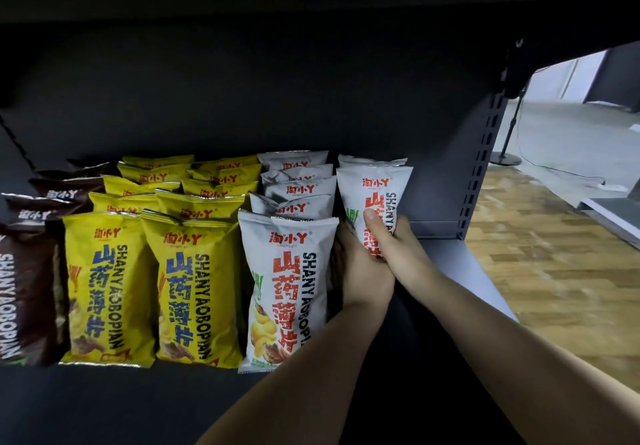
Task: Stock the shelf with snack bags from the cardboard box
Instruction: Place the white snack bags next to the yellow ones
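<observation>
A dark shelf (121, 399) carries rows of upright snack bags. Both forearms reach in at its right end; the left hand (360, 271) and right hand (398, 247) grip one white bag (377, 198), standing upright, top seam upward.

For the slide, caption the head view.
Both hands, left hand and right hand, set a white snack bag onto the shelf.
</observation>
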